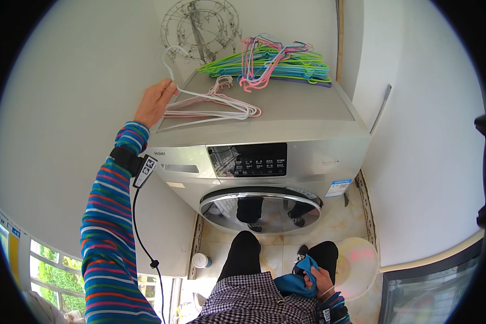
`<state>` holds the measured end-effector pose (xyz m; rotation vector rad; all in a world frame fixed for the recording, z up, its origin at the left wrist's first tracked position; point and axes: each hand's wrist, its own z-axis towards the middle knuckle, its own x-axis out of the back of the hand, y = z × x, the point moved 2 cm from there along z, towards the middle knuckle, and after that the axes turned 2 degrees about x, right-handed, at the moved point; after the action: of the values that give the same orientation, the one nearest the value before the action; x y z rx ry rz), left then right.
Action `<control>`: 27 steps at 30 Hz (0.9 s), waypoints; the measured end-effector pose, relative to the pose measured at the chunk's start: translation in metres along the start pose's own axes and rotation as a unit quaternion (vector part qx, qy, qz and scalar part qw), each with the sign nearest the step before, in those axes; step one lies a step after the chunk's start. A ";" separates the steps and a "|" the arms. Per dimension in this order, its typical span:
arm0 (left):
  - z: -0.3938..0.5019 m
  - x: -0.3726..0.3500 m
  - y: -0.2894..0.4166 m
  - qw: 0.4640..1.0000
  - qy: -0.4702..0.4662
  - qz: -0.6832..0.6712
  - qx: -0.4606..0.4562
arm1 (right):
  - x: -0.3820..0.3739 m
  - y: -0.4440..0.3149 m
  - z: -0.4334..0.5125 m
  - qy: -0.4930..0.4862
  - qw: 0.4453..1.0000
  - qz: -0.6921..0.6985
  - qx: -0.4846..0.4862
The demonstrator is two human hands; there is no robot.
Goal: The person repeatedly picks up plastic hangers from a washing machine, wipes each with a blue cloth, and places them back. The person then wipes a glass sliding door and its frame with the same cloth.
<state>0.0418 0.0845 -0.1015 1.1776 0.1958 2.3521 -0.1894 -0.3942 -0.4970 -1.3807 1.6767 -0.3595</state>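
Observation:
My left hand pinches a white clothes hanger just below its hook, at the left side of the washing machine top. Beneath it, several white and pink hangers lie in a loose stack on that top. Low in the picture, beside my right thigh, my right hand grips a bunched blue cloth. The cloth hangs partly across my checked garment, and its full shape cannot be made out.
The silver Haier washing machine has its round door closed. Behind lie a pile of green, blue and pink hangers and a round metal clip rack. A translucent basin and a white tub stand on the floor.

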 end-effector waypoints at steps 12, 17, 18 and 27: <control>0.074 -0.081 -0.081 0.974 -0.216 0.059 0.025 | -0.001 -0.013 0.031 0.022 0.998 0.018 -0.064; 0.076 -0.093 -0.094 0.960 -0.179 0.190 -0.099 | -0.003 -0.014 0.037 0.027 0.996 0.007 -0.083; 0.073 -0.090 -0.100 0.966 -0.185 0.164 -0.078 | -0.003 -0.014 0.038 0.026 0.997 0.006 -0.078; 0.094 -0.091 -0.219 0.939 -0.289 0.165 -0.090 | -0.010 -0.013 0.045 -0.026 0.994 0.093 -0.055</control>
<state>0.2414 0.2206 -0.1829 1.8518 -0.4427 2.1047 -0.1466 -0.3759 -0.5084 -1.2888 1.7875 -0.1254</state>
